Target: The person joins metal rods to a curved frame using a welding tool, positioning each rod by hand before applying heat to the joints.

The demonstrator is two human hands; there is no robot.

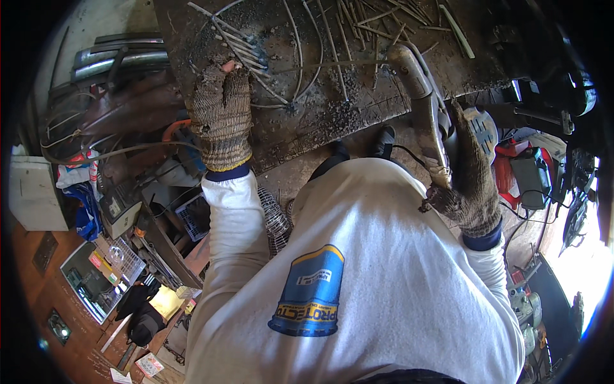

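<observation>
My left hand (pixel 224 115), in a worn brown knitted glove with one bare fingertip showing, rests at the near left of the metal work table (pixel 320 131). Its fingers look drawn together; what lies under them is hidden. Beside it is a frame of bent thin metal rods (pixel 297 54), with several short parallel bars (pixel 240 45) at its upper left. In my right hand (pixel 476 198), gloved alike, is a grey welding electrode holder (pixel 416 80), raised over the table's near edge. A thin electrode (pixel 339 64) reaches left from its head toward the frame.
Loose thin rods (pixel 374 19) lie across the table's far side. Metal tubing (pixel 121 61) and cables crowd the left. A white box (pixel 38 195) stands farther left. On the right are a red and grey case (pixel 527 173) and more cables. A wire coil (pixel 274 217) sits beneath my left arm.
</observation>
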